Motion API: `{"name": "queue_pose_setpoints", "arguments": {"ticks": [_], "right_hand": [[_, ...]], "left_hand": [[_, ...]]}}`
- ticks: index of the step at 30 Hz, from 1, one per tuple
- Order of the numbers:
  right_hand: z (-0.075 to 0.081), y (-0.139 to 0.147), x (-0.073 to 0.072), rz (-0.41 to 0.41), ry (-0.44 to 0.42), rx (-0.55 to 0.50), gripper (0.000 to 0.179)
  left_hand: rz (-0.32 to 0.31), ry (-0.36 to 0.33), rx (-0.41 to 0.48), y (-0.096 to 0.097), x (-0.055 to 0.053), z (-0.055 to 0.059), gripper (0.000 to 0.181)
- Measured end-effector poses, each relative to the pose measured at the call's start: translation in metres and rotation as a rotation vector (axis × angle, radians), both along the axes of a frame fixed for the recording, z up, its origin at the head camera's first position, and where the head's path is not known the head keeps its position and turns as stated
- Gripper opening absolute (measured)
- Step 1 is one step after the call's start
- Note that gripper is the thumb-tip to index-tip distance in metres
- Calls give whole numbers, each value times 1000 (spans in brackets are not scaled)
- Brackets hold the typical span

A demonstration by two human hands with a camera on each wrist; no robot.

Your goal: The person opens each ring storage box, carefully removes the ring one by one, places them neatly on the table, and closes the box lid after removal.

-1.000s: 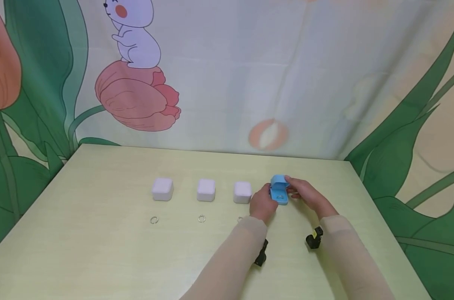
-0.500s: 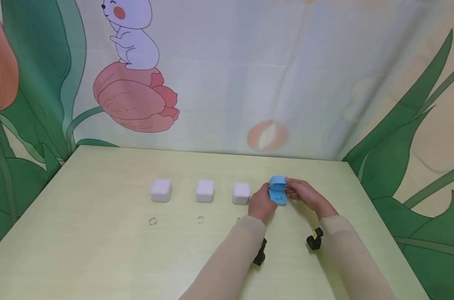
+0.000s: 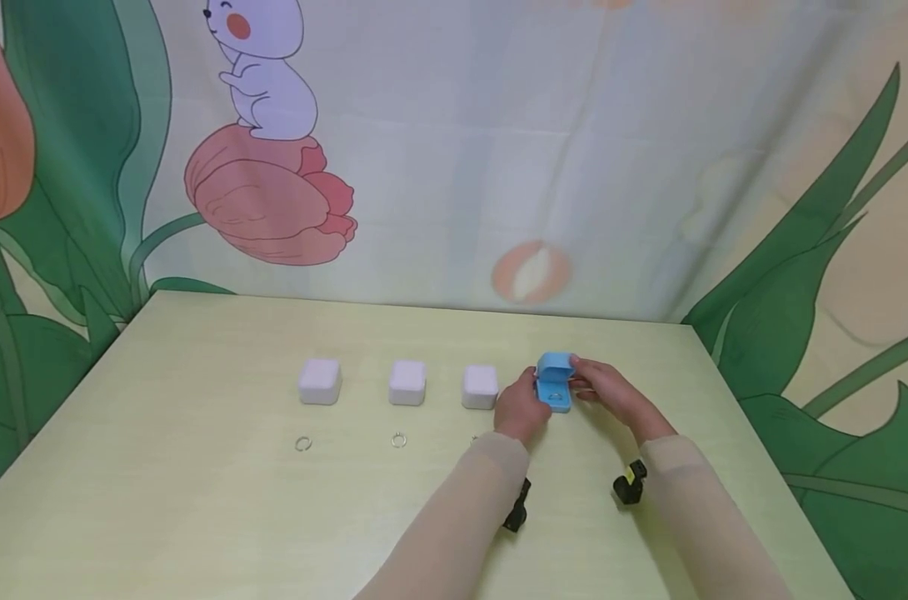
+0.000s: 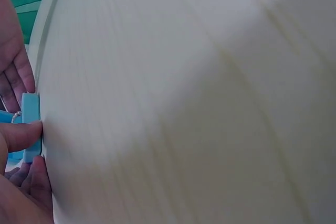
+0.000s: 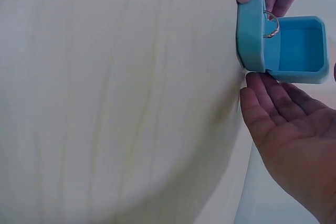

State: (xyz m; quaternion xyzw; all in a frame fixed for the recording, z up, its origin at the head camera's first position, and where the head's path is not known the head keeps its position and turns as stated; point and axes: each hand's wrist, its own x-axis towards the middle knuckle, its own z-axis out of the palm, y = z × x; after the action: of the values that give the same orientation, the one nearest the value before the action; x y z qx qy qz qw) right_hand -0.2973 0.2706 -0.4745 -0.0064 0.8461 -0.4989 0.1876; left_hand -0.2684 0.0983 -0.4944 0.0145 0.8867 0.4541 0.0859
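Note:
A light blue ring box [image 3: 554, 365] stands with its lid raised toward the back right of the table. Upright in its slot is a silver-coloured ring [image 5: 275, 34]. My left hand [image 3: 523, 407] grips the base from the left, its thumb [image 4: 23, 135] over the front edge. On the other side my right hand [image 3: 613, 392] has its fingers [image 5: 260, 111] fairly straight, tips right at the box's side near the hinge. Its index fingertip reaches the lid's edge in the head view.
Left of the blue box stand three pale lilac boxes, the left one [image 3: 320, 382], the middle one [image 3: 407, 383] and the right one [image 3: 480, 387]. In front lie a left ring [image 3: 303, 444], a middle ring [image 3: 399, 440] and another partly hidden by my left sleeve [image 3: 461, 508].
The head view has shifted very slightly. Both hands keep their places at the open ring box, and the ring stays in it.

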Motion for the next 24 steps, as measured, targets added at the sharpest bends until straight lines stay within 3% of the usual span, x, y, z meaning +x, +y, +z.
{"name": "queue_pose_setpoints", "arguments": {"ticks": [19,24], "right_hand": [[1,0,1,26,6,28,69],[11,-1,8,-37,34,59,67]], "left_hand": [[-12,30,-24,-1,1,0,73],[-6,18,-23,0,2,0,72]]}}
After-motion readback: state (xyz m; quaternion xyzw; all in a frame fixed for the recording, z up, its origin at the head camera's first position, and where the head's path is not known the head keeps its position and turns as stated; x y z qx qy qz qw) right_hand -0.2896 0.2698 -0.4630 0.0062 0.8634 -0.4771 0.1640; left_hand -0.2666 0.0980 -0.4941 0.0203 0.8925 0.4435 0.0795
